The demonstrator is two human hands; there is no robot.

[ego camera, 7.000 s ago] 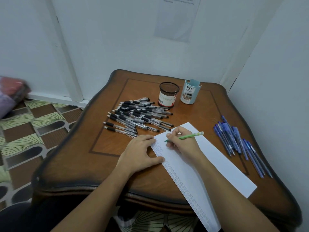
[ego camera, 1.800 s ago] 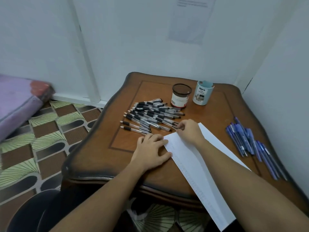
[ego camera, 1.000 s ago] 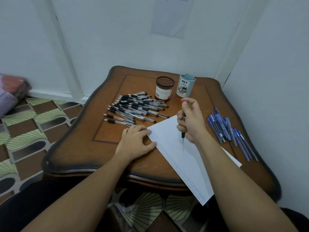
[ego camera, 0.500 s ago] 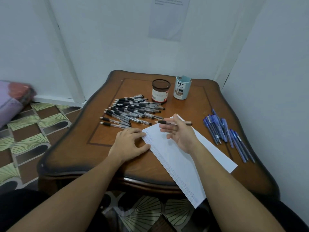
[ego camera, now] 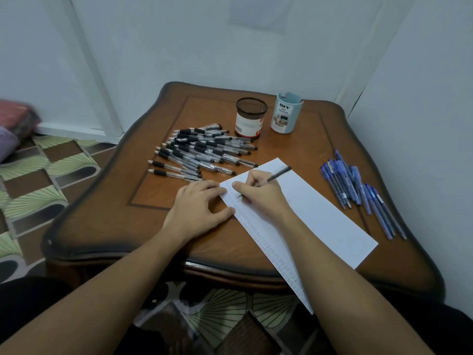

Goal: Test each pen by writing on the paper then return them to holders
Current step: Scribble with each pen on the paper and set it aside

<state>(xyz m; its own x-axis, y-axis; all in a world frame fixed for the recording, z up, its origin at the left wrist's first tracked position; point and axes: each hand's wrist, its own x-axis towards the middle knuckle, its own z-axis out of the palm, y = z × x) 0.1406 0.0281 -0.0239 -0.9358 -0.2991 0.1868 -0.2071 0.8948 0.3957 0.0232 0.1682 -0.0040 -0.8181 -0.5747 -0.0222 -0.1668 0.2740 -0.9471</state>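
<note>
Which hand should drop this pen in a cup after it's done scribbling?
Probably the right hand: it grips the black pen, while the left hand lies flat, pinning the paper down.

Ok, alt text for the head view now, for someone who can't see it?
The right hand holds a black pen tip-down on a white paper, the left hand flat at its edge, on a wooden table. Black pens lie piled at left, blue pens at right, a dark holder and a pale blue holder behind.
</note>
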